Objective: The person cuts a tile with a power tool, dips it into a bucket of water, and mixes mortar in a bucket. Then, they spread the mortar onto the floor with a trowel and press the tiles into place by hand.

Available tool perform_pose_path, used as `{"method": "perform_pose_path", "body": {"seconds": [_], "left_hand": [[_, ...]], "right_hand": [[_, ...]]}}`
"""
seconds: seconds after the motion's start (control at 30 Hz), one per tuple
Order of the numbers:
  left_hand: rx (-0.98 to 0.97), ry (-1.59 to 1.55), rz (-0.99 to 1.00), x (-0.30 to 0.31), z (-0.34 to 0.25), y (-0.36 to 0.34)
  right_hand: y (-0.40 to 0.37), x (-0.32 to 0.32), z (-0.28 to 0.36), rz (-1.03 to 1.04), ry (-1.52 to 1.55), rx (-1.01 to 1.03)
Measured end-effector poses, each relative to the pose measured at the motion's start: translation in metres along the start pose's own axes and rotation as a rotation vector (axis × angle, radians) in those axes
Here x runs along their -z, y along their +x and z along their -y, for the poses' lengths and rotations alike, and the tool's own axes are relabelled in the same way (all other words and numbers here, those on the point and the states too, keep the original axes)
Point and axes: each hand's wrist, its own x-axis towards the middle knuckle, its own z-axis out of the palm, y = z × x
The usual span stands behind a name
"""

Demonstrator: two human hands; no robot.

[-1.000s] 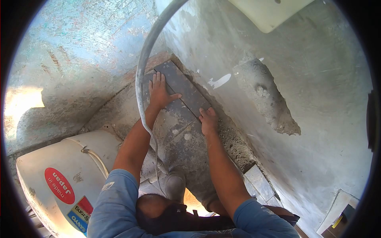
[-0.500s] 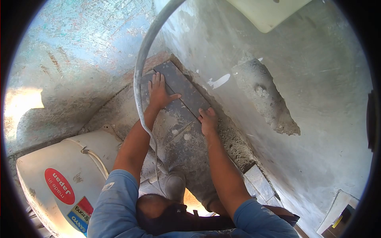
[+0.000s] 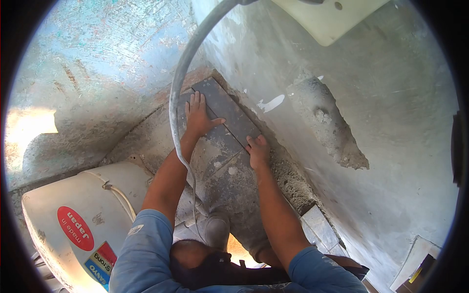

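Observation:
A narrow dark grey tile strip point(image 3: 227, 108) lies along the foot of the right wall. A thin dark gap parts it from the larger dusty floor tile point(image 3: 215, 145) beside it. My left hand point(image 3: 198, 118) presses flat on the tiles near the far corner, fingers stretched forward and thumb out across the gap. At the strip's near end, my right hand point(image 3: 259, 150) has its fingers curled on the edge. Its fingertips are partly hidden.
A grey hose point(image 3: 177, 93) hangs down across the view, close to my left forearm. At the lower left stands a white tank point(image 3: 49, 205) with stickers. Rough mortar point(image 3: 290, 183) runs along the right wall, which has a broken patch point(image 3: 325, 122). A pale container point(image 3: 332, 19) shows above.
The whole view has shifted slightly down. Both hands stay in the same places on the tiles, and the strip shows no clear movement.

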Motion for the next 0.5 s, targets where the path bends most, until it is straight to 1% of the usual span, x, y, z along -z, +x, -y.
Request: {"method": "perform_pose_path", "body": {"seconds": [0.27, 0.33, 0.5], "left_hand": [[0.004, 0.014, 0.004, 0.003, -0.0005, 0.0006], [0.034, 0.023, 0.029, 0.0037, -0.0014, 0.0006], [0.022, 0.023, 0.023, 0.0062, -0.0021, -0.0006]], "right_hand": [[0.001, -0.0001, -0.0021, -0.021, -0.002, -0.009], [-0.0001, -0.0003, -0.0004, -0.025, -0.001, -0.01], [-0.0017, -0.0006, 0.0006, -0.017, 0.003, -0.014]]}}
